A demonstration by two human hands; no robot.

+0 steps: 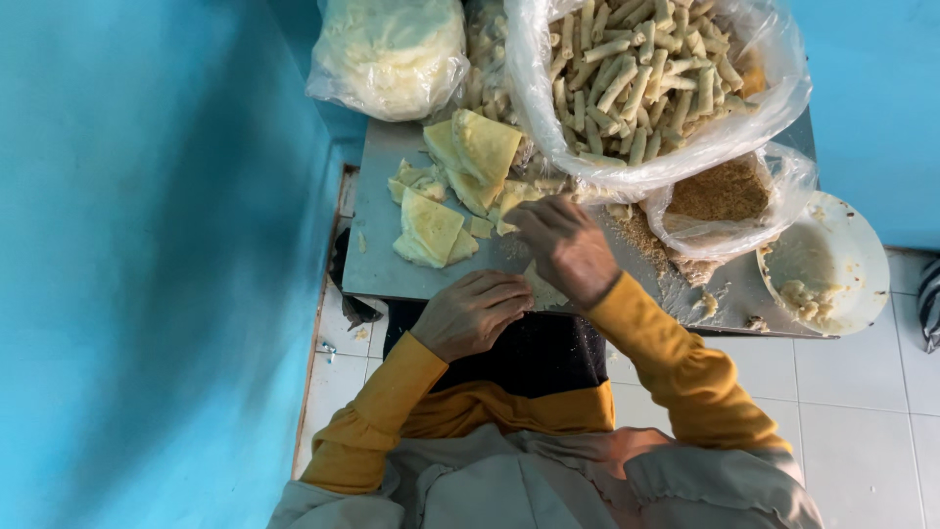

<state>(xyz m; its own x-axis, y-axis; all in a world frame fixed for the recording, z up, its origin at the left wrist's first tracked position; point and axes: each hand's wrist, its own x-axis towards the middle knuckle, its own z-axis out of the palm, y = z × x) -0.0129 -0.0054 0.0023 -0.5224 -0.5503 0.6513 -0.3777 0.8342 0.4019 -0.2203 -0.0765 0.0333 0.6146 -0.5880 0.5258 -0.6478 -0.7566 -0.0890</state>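
Note:
My left hand (470,312) rests at the near edge of a metal tabletop (377,260), fingers curled on a thin pale pastry sheet (541,290). My right hand (565,245) lies just beyond it, knuckles up, pressing on the same sheet; what is under the palms is hidden. A stack of triangular yellow pastry sheets (431,230) lies to the left of my hands, and more folded sheets (475,155) lie farther back. A large clear bag of rolled pastry sticks (636,69) stands behind my right hand.
A bag of brown crumbs (725,196) sits right of my hands. A white plate with pale filling (832,260) overhangs the table's right end. A bag of pale dough-like mass (387,54) stands at the back left. Blue wall (147,245) on the left, white floor tiles (862,392) below.

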